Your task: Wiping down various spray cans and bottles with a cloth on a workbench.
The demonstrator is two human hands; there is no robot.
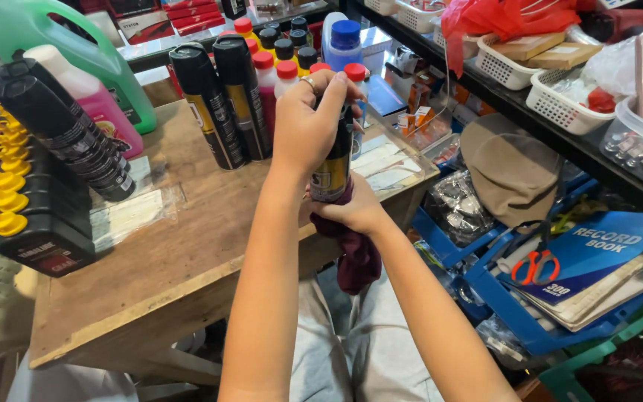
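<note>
Nearest to the camera, two bare forearms are seen rising from the lap toward the near edge of the wooden table (150, 298). A dark bottle with a yellow label (333, 167) is held upright between the two hands, just above and in front of the table's near right edge, not resting on it. Its long axis is almost vertical. The left hand (308, 123) is clenched around the upper part and the cap, with a ring seen on one finger. The right hand (351, 210) is placed under the bottle and is closed on a dark red cloth (355, 257), which is pressed against the bottom of the bottle and hangs down below the hand. So the bottle lies above the right hand and below the left hand; the right hand is the nearer one.

Further on the table, two tall black bottles (221, 100) are standing upright near the middle, and behind them a group of small bottles with red and black caps (280, 63) is seen toward the far edge. At the left edge, black containers with yellow nozzles (9, 201) are stacked, and a pink bottle (94, 100) and a green jug (61, 45) are placed at the far left corner. To the right, off the table, a blue book (604, 246) and scissors with orange handles (536, 264) are lying in blue trays.
</note>
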